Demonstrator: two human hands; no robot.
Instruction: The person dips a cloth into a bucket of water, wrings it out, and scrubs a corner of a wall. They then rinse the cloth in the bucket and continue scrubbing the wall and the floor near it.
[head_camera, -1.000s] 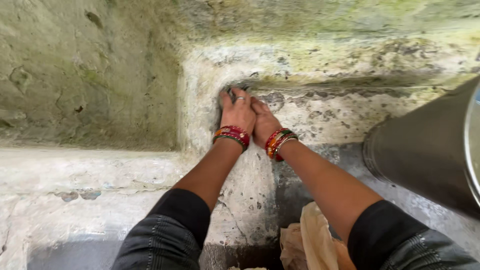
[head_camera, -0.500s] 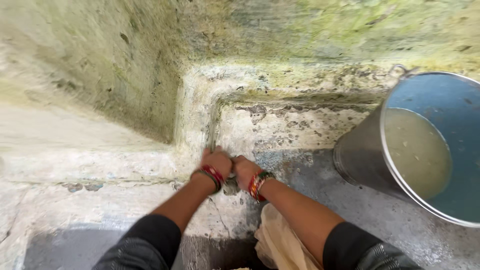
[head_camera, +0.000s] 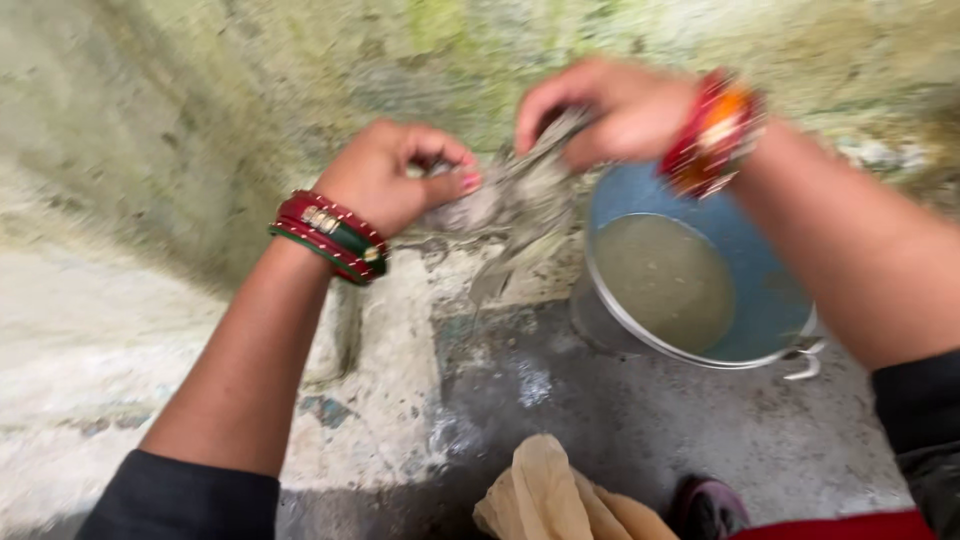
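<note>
Tan cloth (head_camera: 560, 500) lies crumpled nearest us on the grey, pitted concrete floor (head_camera: 600, 420), beside a dark shoe tip (head_camera: 710, 508). Further out, our left hand (head_camera: 390, 175), wrist ringed with red and green bangles (head_camera: 330, 238), curls its fingers (head_camera: 445, 185) onto one end of a wet grey rag (head_camera: 510, 205). Our right hand (head_camera: 600, 105) (blurred, with red and orange bangles (head_camera: 712, 130)) pinches the other end, so the rag hangs stretched between both hands, raised above the floor. Just beyond and right stands a round metal bucket (head_camera: 700, 355), blue inside, holding murky water (head_camera: 665, 280). Farthest is the rough, green-stained wall (head_camera: 200, 90).
</note>
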